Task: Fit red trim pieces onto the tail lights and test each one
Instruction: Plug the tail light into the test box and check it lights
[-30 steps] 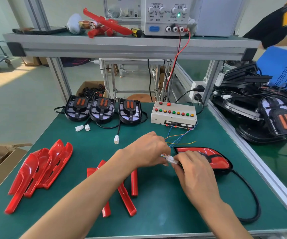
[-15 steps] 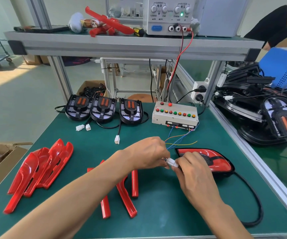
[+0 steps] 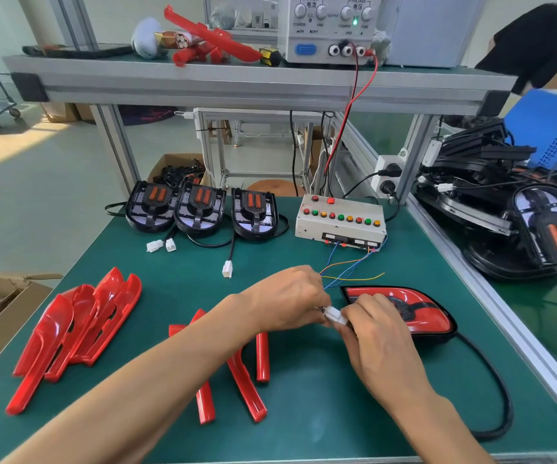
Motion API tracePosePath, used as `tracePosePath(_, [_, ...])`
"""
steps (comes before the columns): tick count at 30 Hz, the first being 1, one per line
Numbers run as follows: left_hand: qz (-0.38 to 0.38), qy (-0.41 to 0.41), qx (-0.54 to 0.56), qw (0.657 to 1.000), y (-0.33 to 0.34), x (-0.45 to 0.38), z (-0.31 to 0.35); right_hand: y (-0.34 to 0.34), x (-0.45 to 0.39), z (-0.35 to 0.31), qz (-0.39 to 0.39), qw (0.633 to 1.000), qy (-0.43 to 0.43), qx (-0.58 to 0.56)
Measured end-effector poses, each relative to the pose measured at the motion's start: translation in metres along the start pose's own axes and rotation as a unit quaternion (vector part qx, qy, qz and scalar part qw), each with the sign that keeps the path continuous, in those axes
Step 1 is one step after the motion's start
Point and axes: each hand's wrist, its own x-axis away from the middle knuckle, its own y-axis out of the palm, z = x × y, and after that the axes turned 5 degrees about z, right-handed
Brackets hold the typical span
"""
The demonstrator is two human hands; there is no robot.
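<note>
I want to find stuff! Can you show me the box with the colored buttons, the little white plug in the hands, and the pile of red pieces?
button box point(image 3: 339, 226): head view, on its top face.
white plug point(image 3: 334, 315): head view, on its middle, between both hands.
red pieces pile point(image 3: 69, 329): head view, on a middle piece.

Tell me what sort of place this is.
Most likely a factory assembly and test bench for vehicle tail lights. Bare tail lights are lined up, red trim pieces are stacked on the green mat, and a button test box runs from a bench power supply.
</note>
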Motion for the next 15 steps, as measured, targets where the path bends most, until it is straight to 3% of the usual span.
tracePosePath(15, [0.011, -0.013, 0.034, 0.999, 0.008, 0.008, -0.011, 0.01, 0.003, -0.006, 0.04, 0.999, 0.009, 0.005])
